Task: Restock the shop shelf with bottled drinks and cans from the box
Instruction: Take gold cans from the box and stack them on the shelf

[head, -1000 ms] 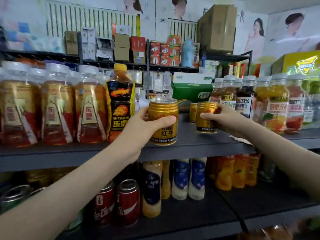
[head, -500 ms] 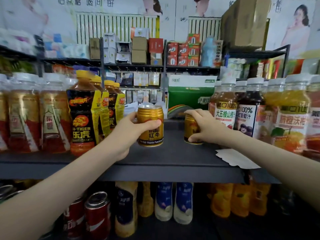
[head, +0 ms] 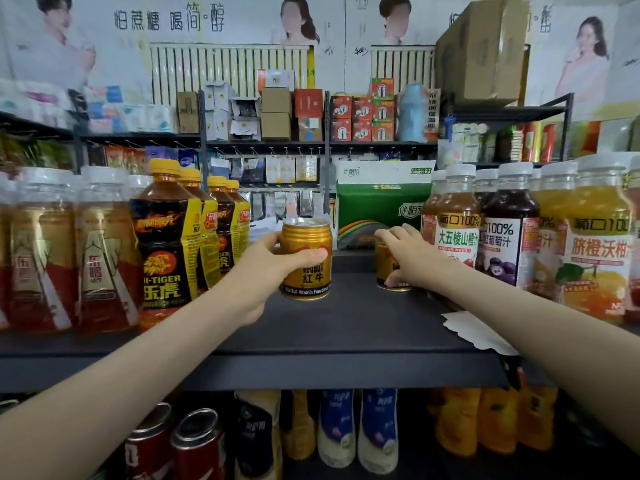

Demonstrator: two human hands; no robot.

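Work on the dark shelf board (head: 346,323) across mid-frame, in the gap between Hi-Tiger bottles (head: 166,244) left and juice bottles (head: 457,237) right: set bases flat, slide straight back, labels forward. Centre: left hand (head: 263,271) gripping a gold Red Bull can (head: 306,271), upright, long axis vertical, label outward. Just right: right hand (head: 414,259) curled over a second gold can (head: 385,271), likewise upright.

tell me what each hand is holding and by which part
Left hand grips a gold can round its middle, thumb across the label. Right hand grips a second gold can from above, over its top.
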